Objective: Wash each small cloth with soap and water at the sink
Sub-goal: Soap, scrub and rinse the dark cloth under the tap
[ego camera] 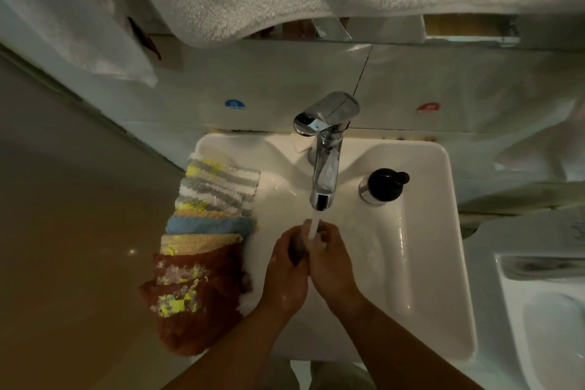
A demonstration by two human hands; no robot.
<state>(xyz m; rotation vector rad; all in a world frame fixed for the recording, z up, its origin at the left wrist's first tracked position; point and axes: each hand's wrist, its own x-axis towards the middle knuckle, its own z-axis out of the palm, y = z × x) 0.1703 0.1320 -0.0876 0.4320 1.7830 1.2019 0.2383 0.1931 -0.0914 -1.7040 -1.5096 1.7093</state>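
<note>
From the head camera I see both hands together under the running tap (326, 152): my left hand (285, 269) is curled round a small dark cloth (297, 252), and my right hand (330, 258) closes over it from the other side, with the stream of water (314, 226) falling right onto the place where they meet. The cloth is so bunched up that I cannot tell its colour or whether it has soap on it. I judge the task to be early. A pile of cloths (205, 218) lies fanned along the left rim of the sink (437, 263), striped ones at the back, then blue and tan. The red cloths (196, 326) at the front show yellow and pale blotches, so they look unwashed. I see no separate heap of finished ones. As for containers, the sink holds the running water and my hands, with no other cloth lying in the part I can see. The soap bottle (383, 185) stands upright on the ledge just right of the tap. How full it is I cannot tell.
</note>
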